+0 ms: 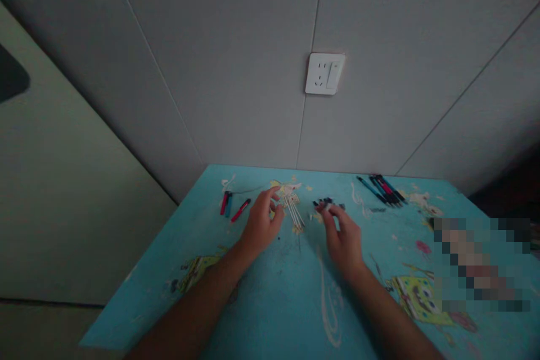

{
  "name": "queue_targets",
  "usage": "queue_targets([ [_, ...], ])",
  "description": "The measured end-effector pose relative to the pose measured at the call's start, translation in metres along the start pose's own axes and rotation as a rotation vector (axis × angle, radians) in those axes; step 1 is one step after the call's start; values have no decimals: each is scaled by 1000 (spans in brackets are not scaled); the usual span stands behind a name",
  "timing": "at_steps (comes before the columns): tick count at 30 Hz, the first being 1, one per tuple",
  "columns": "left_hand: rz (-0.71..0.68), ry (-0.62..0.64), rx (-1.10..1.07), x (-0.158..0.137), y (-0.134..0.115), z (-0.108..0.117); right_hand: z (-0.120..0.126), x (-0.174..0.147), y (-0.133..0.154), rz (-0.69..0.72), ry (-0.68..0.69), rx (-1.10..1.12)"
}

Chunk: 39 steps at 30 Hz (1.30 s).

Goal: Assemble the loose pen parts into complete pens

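Observation:
My left hand (264, 222) is over the middle of the table, fingers curved and apart, with nothing seen between them. Just right of it lies a bundle of thin white pen refills (294, 211), side by side. My right hand (345, 236) is closed in a pinch at a heap of small dark pieces (325, 202); what sits between its fingertips is too small to make out. Left of my left hand are a red pen barrel (240, 210) with a dark end and a shorter red and teal pair (226, 203).
Several dark, teal and red pens (383, 190) lie together at the back right of the blue cartoon-print table (270, 304). A grey wall with a white socket (324, 73) rises behind it. A pale panel (63, 180) borders the left; a patch at the right is pixelated.

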<state>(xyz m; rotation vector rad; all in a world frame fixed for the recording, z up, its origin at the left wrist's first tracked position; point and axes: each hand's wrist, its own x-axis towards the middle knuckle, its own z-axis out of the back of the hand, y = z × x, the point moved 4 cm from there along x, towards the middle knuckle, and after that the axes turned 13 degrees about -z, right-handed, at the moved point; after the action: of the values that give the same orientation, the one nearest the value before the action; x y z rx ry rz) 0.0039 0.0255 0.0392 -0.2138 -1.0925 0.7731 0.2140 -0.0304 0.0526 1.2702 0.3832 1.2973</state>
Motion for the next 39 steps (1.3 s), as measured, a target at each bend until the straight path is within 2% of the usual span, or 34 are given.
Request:
queue_targets([
  [4,4,54,16,-4,9,-6,-13,1,-4,-95,76,75],
  [6,22,72,-43,-5,8,-9,-23,2,-7,-176,167,122],
  [8,57,81,-163,-6,3,-12,-32,1,-10,-275,296,213],
  [11,162,91,-421,-7,-5,-16,-46,-5,-10,-417,596,395],
  [13,244,110,-567,-8,-9,-18,-50,-12,-7,-498,728,499],
  [18,431,118,-881,-8,-13,-24,-49,-24,7,-576,740,730],
  [21,591,99,-1181,-11,-16,-33,-47,-28,17,-511,727,792],
  [23,659,53,-1300,-15,-19,-37,-44,-28,23,-459,709,805],
  [28,699,-19,-1336,-19,-28,-40,-33,-27,29,-427,642,776],
  [39,638,42,-1301,-6,-53,-25,-19,-34,47,-381,712,763],
])
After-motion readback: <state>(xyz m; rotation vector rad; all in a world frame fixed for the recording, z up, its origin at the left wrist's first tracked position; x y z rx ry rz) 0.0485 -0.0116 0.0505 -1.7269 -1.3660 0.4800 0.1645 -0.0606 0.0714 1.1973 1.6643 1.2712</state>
